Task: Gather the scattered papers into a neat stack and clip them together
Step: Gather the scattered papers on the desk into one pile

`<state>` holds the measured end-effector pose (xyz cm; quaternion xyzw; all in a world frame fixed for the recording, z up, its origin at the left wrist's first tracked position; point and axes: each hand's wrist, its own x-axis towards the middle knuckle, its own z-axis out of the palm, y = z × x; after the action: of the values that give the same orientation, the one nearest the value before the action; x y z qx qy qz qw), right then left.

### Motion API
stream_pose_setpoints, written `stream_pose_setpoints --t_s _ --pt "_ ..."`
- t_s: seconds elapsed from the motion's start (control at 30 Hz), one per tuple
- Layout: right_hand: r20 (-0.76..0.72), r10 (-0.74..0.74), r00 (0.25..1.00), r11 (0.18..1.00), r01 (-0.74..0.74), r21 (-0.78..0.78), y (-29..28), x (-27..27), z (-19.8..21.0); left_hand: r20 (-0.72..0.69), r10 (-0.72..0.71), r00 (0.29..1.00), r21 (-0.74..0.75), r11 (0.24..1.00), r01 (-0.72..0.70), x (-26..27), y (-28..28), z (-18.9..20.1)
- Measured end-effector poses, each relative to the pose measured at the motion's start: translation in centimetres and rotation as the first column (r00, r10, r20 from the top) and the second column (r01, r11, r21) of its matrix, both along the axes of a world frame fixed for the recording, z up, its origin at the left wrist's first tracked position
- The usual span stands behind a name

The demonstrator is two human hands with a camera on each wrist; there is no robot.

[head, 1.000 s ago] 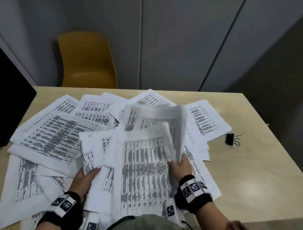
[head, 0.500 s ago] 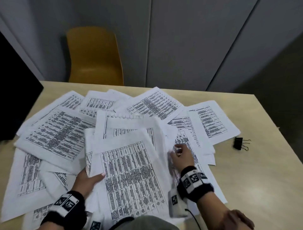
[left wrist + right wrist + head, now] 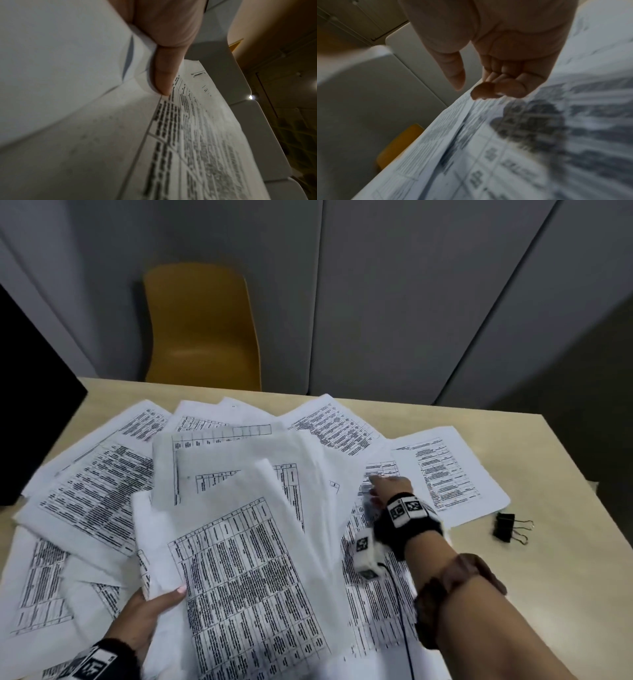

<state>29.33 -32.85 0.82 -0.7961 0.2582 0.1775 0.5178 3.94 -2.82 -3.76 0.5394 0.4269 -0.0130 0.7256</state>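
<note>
Printed white sheets lie scattered over the beige table point(image 3: 555, 583). My left hand point(image 3: 147, 614) grips a fanned bundle of sheets point(image 3: 246, 559) at its near left edge, thumb point(image 3: 163, 75) on top of the bundle point(image 3: 188, 135). My right hand point(image 3: 383, 486) reaches over the loose sheets point(image 3: 373, 559) on the right, fingers loosely curled, their tips touching a sheet point(image 3: 530, 135) and holding nothing. The right hand point(image 3: 469, 89) shows its thumb apart from the fingers. A black binder clip point(image 3: 507, 527) lies on bare table to the right of that hand.
A yellow chair point(image 3: 202, 330) stands behind the table's far edge. A dark screen point(image 3: 30, 412) fills the far left. One sheet point(image 3: 445, 474) lies apart at the right, near the clip. More sheets point(image 3: 96, 491) overlap on the left. Grey cabinet doors form the background.
My right hand let go of the lifted sheets, which dropped onto the bundle, then moved forward and right over the loose sheets. My left hand kept its grip.
</note>
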Motion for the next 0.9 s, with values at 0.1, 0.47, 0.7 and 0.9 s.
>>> stream_pose_setpoints --t_s 0.1,0.47,0.7,0.9 --pt "-0.042 0.086 0.995 0.996 -0.088 -0.034 2.5 0.7 0.4 0.008 0.019 1.000 -0.024 1.000 -0.019 0.0 0.1 0.1" --pt "0.039 0.087 0.995 0.994 -0.084 -0.070 4.0 2.0 0.4 0.028 0.033 0.999 0.004 0.999 -0.034 0.4 -0.1 0.3" --pt "0.137 -0.055 0.989 0.984 0.077 -0.158 -1.9 0.4 -1.4 0.000 0.010 1.000 0.012 1.000 -0.010 0.4 -0.2 0.6" --pt "0.085 0.187 0.979 0.916 -0.143 -0.375 -6.7 -5.4 -1.5 -0.027 0.010 1.000 -0.030 0.999 -0.011 0.3 0.2 0.2"
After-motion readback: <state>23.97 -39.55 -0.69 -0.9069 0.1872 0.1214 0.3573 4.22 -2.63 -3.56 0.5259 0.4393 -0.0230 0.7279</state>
